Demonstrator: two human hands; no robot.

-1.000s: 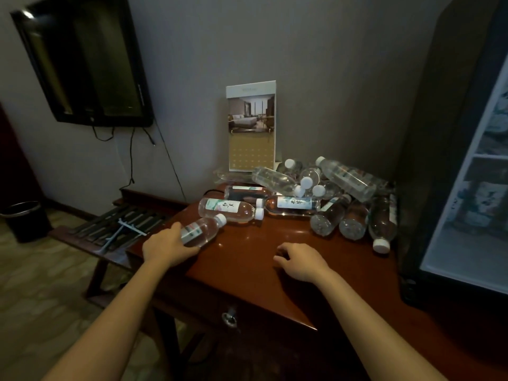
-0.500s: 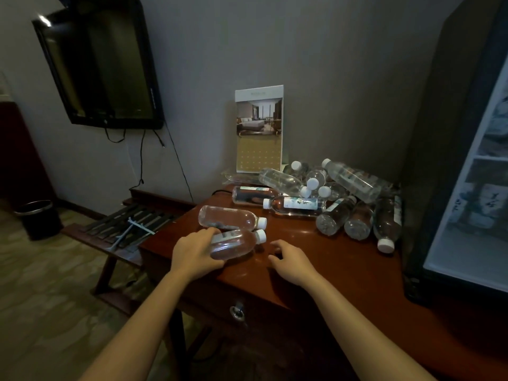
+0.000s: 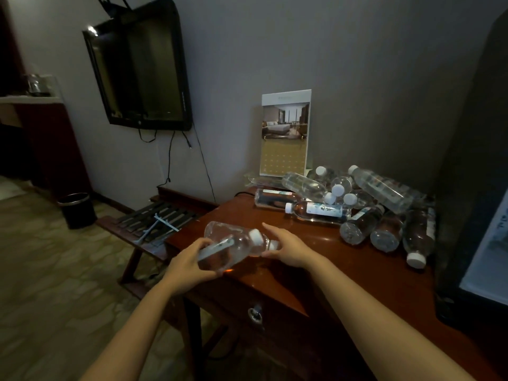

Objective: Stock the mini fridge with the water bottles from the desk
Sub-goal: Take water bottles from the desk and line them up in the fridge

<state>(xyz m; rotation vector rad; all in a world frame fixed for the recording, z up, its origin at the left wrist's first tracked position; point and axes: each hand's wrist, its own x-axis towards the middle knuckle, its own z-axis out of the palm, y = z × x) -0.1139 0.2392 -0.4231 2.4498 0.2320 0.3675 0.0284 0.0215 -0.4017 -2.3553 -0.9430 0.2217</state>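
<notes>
My left hand (image 3: 187, 264) grips a clear water bottle (image 3: 228, 250) by its lower body and holds it tilted just above the desk's left corner, white cap pointing up and right. A second clear bottle (image 3: 220, 232) lies right behind it. My right hand (image 3: 286, 247) closes its fingers and thumb round that bottle's neck end. Several more water bottles (image 3: 357, 207) lie piled at the back right of the wooden desk (image 3: 316, 273). The dark mini fridge (image 3: 472, 215) stands at the desk's right end, its pale inside showing at the frame edge.
A calendar card (image 3: 284, 133) leans on the wall behind the pile. A wall TV (image 3: 140, 75) hangs to the left with cables below it. A slatted luggage rack (image 3: 156, 221) adjoins the desk's left side, with a black bin (image 3: 77, 210) beyond. A key (image 3: 255, 313) sticks out of the drawer.
My left hand has raised its bottle off the desk and tilted it. My right hand has left the desk top and closed on the neck of the bottle behind.
</notes>
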